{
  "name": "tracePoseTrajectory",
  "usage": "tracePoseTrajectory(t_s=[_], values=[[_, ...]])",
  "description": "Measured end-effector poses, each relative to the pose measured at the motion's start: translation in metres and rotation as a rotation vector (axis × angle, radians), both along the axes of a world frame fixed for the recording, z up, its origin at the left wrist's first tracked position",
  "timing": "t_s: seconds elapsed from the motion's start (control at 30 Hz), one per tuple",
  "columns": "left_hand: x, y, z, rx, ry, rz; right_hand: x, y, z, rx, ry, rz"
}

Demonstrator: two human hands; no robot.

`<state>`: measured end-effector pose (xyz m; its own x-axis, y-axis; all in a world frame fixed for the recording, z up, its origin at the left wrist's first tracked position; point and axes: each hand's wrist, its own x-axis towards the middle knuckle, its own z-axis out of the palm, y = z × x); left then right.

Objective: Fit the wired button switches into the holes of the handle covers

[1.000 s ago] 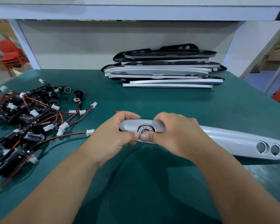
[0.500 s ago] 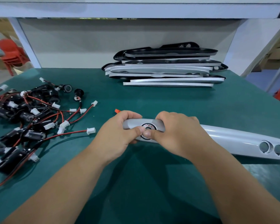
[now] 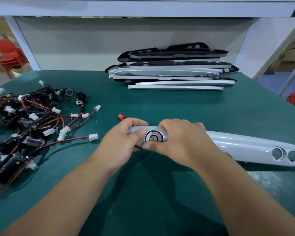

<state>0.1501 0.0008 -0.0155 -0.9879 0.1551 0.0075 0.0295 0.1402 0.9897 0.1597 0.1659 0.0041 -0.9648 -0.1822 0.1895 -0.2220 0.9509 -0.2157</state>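
A long silver handle cover (image 3: 245, 145) lies across the green table, its left end held in both hands. My left hand (image 3: 119, 143) grips that end, thumb resting on its top beside a round button switch (image 3: 154, 137) seated in the cover's hole. My right hand (image 3: 179, 140) wraps the cover just right of the switch, thumb along the cover's near edge under the switch. Two empty round holes (image 3: 285, 154) show near the cover's right end. A heap of black button switches with red-black wires and white plugs (image 3: 27, 121) lies at the left.
A stack of silver and black handle covers (image 3: 174, 70) sits at the back against the white shelf wall. A small red piece (image 3: 121, 116) lies just behind my left hand. The green table (image 3: 160, 193) reaches to the near edge. Red chairs stand beyond the table at both sides.
Both thumbs have come off the face of the switch: the left one slid left onto the cover, the right one dropped to the near edge. The switch face now shows fully.
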Motion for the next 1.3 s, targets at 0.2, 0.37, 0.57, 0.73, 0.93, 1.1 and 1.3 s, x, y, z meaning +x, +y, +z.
tracePoseTrajectory(t_s=[0.2, 0.37, 0.57, 0.73, 0.93, 1.1, 1.3], values=[[0.000, 0.001, 0.002, -0.026, -0.003, 0.032, 0.001, 0.001, 0.006, 0.058, -0.044, 0.089], [0.001, 0.004, 0.005, 0.004, -0.024, 0.053, 0.005, 0.001, 0.010, 0.011, -0.072, 0.080], [0.000, 0.003, 0.008, 0.003, -0.029, 0.112, 0.009, -0.011, 0.002, 0.034, 0.042, 0.079], [-0.001, 0.000, 0.009, -0.013, -0.016, 0.120, 0.008, -0.015, -0.001, 0.036, 0.064, 0.067], [0.000, 0.000, 0.012, -0.009, -0.041, 0.093, 0.004, -0.011, -0.003, 0.084, 0.025, 0.108], [0.000, 0.000, 0.012, -0.023, -0.017, 0.119, 0.007, -0.017, -0.005, 0.059, 0.101, 0.058], [-0.001, -0.003, 0.012, -0.022, -0.016, 0.088, 0.005, -0.018, -0.004, 0.037, 0.119, 0.034]])
